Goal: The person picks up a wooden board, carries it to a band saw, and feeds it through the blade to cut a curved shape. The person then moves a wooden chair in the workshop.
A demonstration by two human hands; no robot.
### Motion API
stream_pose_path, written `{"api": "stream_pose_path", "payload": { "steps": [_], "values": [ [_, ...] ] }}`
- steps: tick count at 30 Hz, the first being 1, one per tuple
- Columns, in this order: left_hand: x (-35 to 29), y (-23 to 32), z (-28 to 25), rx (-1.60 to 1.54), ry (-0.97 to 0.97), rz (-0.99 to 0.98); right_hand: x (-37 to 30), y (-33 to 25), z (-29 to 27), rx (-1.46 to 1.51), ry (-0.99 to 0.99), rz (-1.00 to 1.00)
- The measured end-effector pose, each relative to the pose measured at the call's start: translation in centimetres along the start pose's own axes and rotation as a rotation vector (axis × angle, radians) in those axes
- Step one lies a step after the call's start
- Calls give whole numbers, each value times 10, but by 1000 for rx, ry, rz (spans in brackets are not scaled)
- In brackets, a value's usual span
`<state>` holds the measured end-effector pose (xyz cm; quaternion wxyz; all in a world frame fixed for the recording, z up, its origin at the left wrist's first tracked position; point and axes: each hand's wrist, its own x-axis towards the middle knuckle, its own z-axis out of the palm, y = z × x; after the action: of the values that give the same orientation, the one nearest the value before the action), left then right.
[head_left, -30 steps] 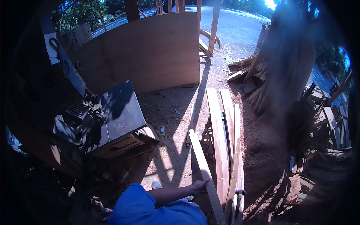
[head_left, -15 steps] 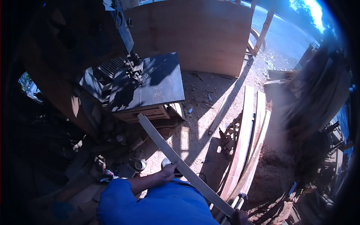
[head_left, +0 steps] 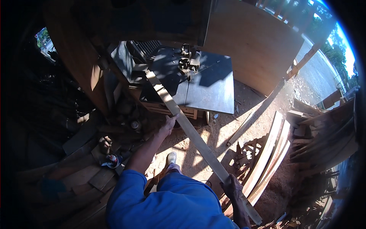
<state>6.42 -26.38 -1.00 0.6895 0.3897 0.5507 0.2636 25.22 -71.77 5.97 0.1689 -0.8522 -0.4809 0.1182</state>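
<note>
A long, narrow wooden plank (head_left: 198, 141) lies slantwise across my front, its far end over the left part of a dark metal saw table (head_left: 213, 91). My left hand (head_left: 169, 124) is closed on the plank's left edge, near the table's front. Farther back, close to my body, my right hand (head_left: 231, 187) grips it near its rear end. Some fingers of both hands are hidden by the wood or by shadow. Metal blade guides (head_left: 188, 63) stand over the table's slot, to the right of the plank's far end.
Several long boards (head_left: 267, 160) lie stacked at my right. A big plywood sheet (head_left: 251, 45) stands behind the table. Offcuts (head_left: 103, 179) and a can (head_left: 113, 160) crowd the left floor. A loose strip (head_left: 242, 128) lies on the sunlit ground near my shoe (head_left: 172, 157).
The plank has moved forward, its far end passing from before the table to over it. My left arm has stretched out, and my right hand has come farther into view. The view has shifted too.
</note>
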Motion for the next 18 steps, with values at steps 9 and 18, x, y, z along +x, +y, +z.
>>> {"api": "stream_pose_path", "payload": {
  "steps": [9, 18],
  "values": [
    [52, 72, -48, 632, 58, 680, 91, -87, 45, -48, -107, 190],
    [182, 99, -68, 1074, 338, 791, 216, -146, 67, -43, -53, 72]
  ]
}}
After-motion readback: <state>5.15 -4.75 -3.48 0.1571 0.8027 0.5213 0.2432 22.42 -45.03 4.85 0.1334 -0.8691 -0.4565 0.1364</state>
